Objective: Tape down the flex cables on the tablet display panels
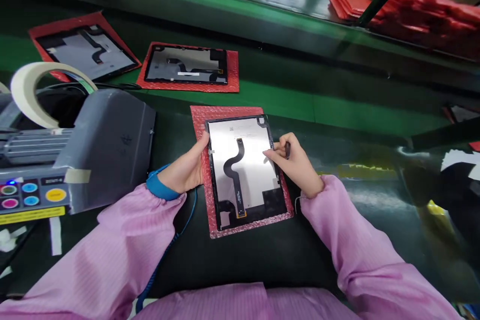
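A tablet screen panel (255, 160) lies back side up on a red bubble-wrap sheet (210, 210) in front of me, with a black flex cable (234, 165) curving down its silver back. My left hand (185, 167) grips the panel's left edge, thumb on the frame; a blue wrist strap (159, 187) circles that wrist. My right hand (294, 162) rests at the panel's right edge, fingers pinched together on the silver surface and closed around a small dark tool (287, 149).
Two more panels on red sheets (187, 65) (80, 50) lie farther back on the green belt. A grey tape dispenser machine (101, 145) with a tape roll (33, 90) and coloured buttons stands at my left. Red sheets are stacked (405, 10) at the back right.
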A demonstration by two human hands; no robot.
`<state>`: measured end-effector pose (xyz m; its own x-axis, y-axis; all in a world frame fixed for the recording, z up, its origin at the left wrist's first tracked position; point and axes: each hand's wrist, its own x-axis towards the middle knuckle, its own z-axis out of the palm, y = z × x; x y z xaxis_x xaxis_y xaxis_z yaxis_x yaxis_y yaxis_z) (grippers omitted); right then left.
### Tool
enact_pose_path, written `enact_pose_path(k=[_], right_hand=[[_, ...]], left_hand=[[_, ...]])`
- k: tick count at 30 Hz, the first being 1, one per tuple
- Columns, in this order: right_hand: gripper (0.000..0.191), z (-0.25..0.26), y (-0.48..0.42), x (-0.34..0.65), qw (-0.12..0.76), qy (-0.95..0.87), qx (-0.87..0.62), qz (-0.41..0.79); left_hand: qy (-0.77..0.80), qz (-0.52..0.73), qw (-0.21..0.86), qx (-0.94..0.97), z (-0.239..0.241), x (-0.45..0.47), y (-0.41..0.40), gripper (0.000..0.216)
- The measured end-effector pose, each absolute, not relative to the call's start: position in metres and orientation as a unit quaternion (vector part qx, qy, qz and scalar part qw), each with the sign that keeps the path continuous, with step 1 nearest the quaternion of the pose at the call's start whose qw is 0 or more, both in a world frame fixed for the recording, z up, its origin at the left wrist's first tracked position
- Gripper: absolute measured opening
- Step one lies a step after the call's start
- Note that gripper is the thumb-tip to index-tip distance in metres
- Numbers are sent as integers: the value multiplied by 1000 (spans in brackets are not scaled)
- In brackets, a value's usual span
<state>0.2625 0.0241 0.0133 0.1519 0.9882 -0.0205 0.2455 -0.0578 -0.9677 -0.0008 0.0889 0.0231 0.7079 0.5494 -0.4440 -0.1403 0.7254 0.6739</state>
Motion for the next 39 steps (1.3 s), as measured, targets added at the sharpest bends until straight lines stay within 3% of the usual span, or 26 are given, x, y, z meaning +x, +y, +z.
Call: enact_pose_path(k=[3, 7, 10, 15, 23, 30, 35, 39], right_hand=[[46, 15, 13, 268, 431, -546, -647, 313], [33, 15, -5, 293, 477, -529, -658, 244], [44, 12, -8, 312, 512, -467, -662, 286], [39, 6, -9, 318, 544, -402, -687, 265], [39, 6, -10, 313, 522, -402, -705, 263], [43, 7, -8, 310, 564, -408, -672, 253], [38, 15, -23, 285, 591, -436, -624, 265], [33, 21, -51, 246, 578, -448, -582, 355]], left_hand=[[404, 305, 775, 380, 25, 0, 71, 64], [472, 394, 504, 607, 19, -17, 39, 69], [386, 307, 329, 805, 15, -33, 26, 70], [208, 138, 178, 952, 6, -42, 21, 72], [230, 80, 124, 962, -2, -33, 17, 83], [261, 92, 115, 954, -3, -21, 9, 81], [250, 112, 142, 951, -6, -21, 9, 84], [238, 138, 197, 941, -3, -27, 13, 86]])
